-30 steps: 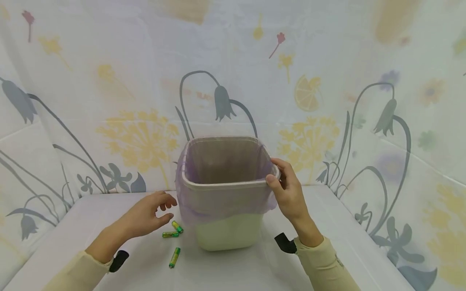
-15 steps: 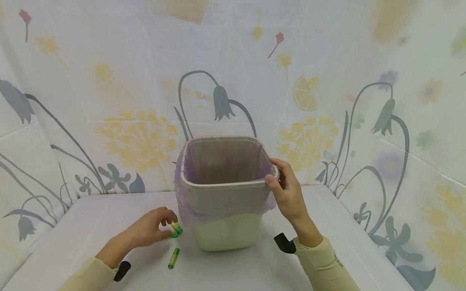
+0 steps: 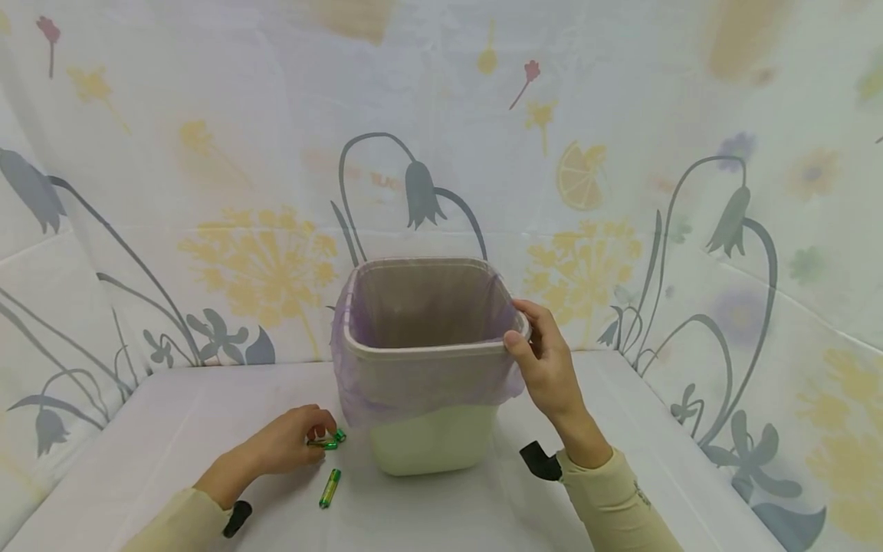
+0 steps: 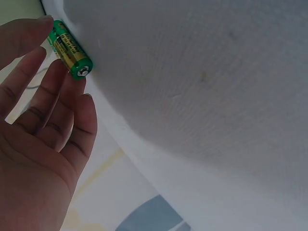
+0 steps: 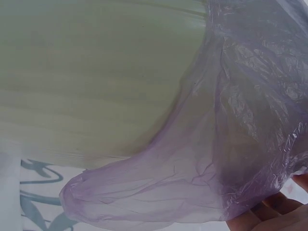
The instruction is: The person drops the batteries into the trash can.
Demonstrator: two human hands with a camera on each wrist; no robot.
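Note:
A wastebasket (image 3: 434, 445) with a thin purple bag (image 3: 414, 387) folded over its rim stands on the white table. My right hand (image 3: 548, 368) grips the rim's near right corner, thumb in front and fingers over the side; in the right wrist view only some fingers (image 5: 269, 211) show at the bag's edge. Left of the basket, my left hand (image 3: 286, 441) has its thumb and curled fingers about a green and yellow battery (image 4: 72, 50) at table level. A second battery (image 3: 340, 435) is partly hidden by the fingers. Another battery (image 3: 330, 488) lies nearer me.
A pale sheet (image 3: 441, 92) printed with flowers hangs behind the table (image 3: 241, 391) and along both sides. The basket stands near the middle, its opening facing up.
My left hand has come down and to the right from above the table, reaching the two batteries beside the basket. The right hand and the wastebasket stay where they were.

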